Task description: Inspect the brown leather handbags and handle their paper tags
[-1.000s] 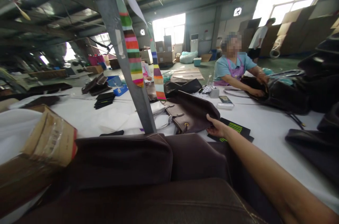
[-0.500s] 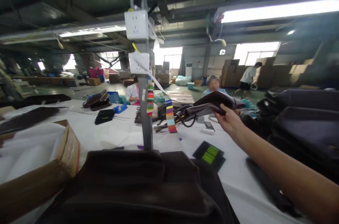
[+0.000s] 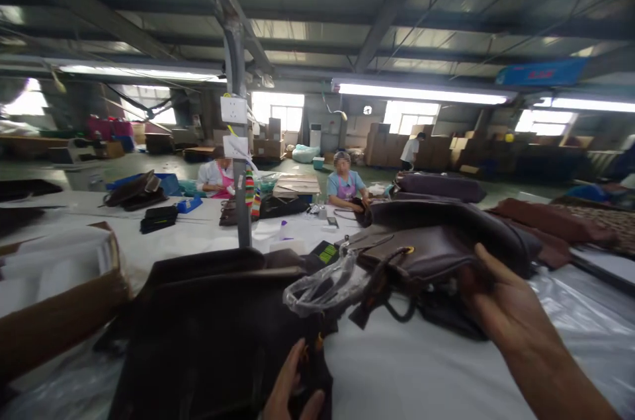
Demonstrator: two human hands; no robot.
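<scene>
A dark brown leather handbag (image 3: 436, 241) hangs above the table at the right, and my right hand (image 3: 510, 307) grips its near lower edge. Clear plastic wraps the bag's handle (image 3: 322, 284), which reaches out to the left. Low in the middle, my left hand (image 3: 292, 387) is empty, its thumb and fingers apart. Just beyond it and to its left lies another dark leather bag (image 3: 213, 327), with small gold-coloured fittings near my fingertips. Whether those fingertips touch the bag I cannot tell.
An open carton (image 3: 64, 294) of white packing stands at the left. A grey post (image 3: 243, 208) with sockets rises behind the bags. Reddish-brown bags (image 3: 550, 225) lie at the right beside clear plastic sheeting (image 3: 585, 314). A co-worker (image 3: 347, 185) sits across the white table (image 3: 377, 367).
My right hand has brought the handbag nearer and to the right, its wrapped handle now showing. My left hand has come into view. The camera has turned right.
</scene>
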